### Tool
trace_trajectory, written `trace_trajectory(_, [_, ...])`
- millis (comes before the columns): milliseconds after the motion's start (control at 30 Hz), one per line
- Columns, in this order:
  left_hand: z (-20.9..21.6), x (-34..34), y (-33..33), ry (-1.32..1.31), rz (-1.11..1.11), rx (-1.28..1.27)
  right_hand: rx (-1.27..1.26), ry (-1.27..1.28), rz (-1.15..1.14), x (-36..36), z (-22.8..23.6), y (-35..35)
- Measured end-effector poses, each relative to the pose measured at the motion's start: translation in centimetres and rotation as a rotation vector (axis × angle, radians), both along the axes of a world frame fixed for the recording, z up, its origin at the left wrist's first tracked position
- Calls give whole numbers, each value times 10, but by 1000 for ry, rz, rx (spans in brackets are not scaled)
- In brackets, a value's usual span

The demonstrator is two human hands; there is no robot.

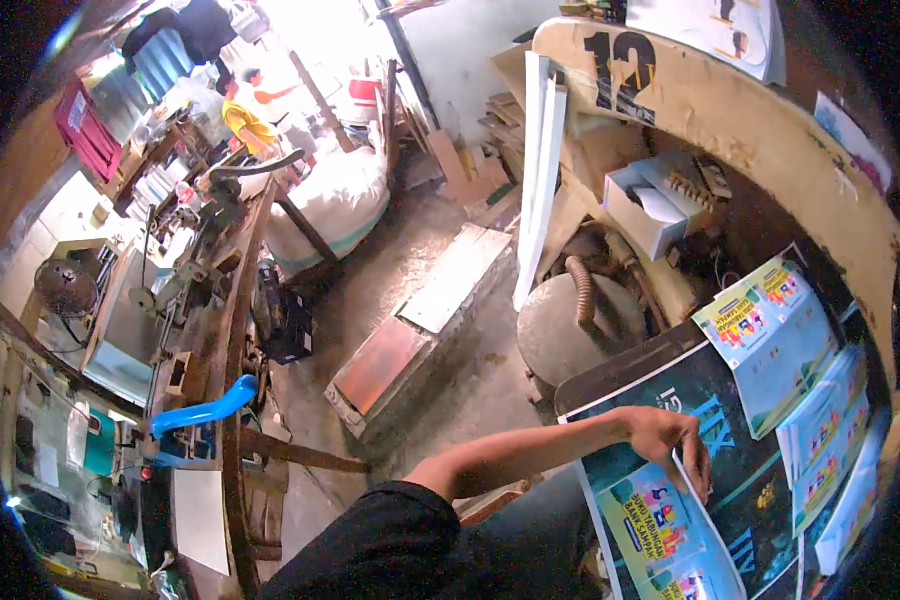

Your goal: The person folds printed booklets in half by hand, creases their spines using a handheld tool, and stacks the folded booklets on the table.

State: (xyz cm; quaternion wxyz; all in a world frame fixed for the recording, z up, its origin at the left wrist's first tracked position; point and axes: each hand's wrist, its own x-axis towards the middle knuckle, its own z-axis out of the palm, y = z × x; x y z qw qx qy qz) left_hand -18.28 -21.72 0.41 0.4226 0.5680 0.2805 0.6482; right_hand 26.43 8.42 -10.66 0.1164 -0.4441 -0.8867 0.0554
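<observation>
My left hand (665, 440) reaches in from the lower edge, its black sleeve (380, 535) ending near the elbow. Its bent fingers are closed at the raised edge of a printed sheet (635, 525) in yellow and light blue with cartoon figures. Under that sheet lies a dark poster (620, 440) with blue lettering, spread over a work surface. To the right of the hand are another printed sheet (775, 350) and a loose, overlapping pile of similar sheets (820, 450). My right hand does not show.
A curved cream panel (770, 130) rises behind the work surface. Beyond it stand a round metal drum (580, 325) with a ribbed hose and an open cardboard box (650, 210). A long low bench (430, 315) is on the floor. Cluttered workbench (235, 330) at left; people (245, 115) farther back.
</observation>
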Motion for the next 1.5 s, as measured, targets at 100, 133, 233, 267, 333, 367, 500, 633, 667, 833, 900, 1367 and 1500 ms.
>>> trace_trajectory(100, [-6,-2,8,101,-54,85,-118,87,-83,-6,7,-9])
trace_trajectory(133, [-11,-2,7,112,-38,-116,-146,104,-102,-8,6,-10])
trace_trajectory(233, [-4,3,2,108,-37,-333,-207,117,-170,-9,7,-11])
trace_trajectory(267, [2,6,0,93,-51,-358,-218,121,-201,-7,9,-10])
trace_trajectory(333, [-2,11,4,79,-63,-306,-243,128,-231,-7,14,-8])
trace_trajectory(367, [-5,13,7,63,-77,-255,-250,157,-211,-10,14,-9])
trace_trajectory(500, [-14,10,5,63,-59,-300,-240,528,227,-60,77,-62])
trace_trajectory(633, [-15,9,12,45,-54,-333,-879,910,74,-62,99,-70])
trace_trajectory(667, [-15,9,11,58,-68,-348,-1010,953,-94,-56,91,-61])
trace_trajectory(833, [-11,11,10,20,-35,-316,-979,922,26,-73,116,-84])
trace_trajectory(900, [-12,9,11,47,-38,-308,-972,905,19,-70,109,-79])
trace_trajectory(1367, [-6,12,12,-29,-85,-457,-378,619,281,-27,44,-28])
trace_trajectory(1500, [-6,12,5,-13,-32,-489,65,313,383,5,-3,14])
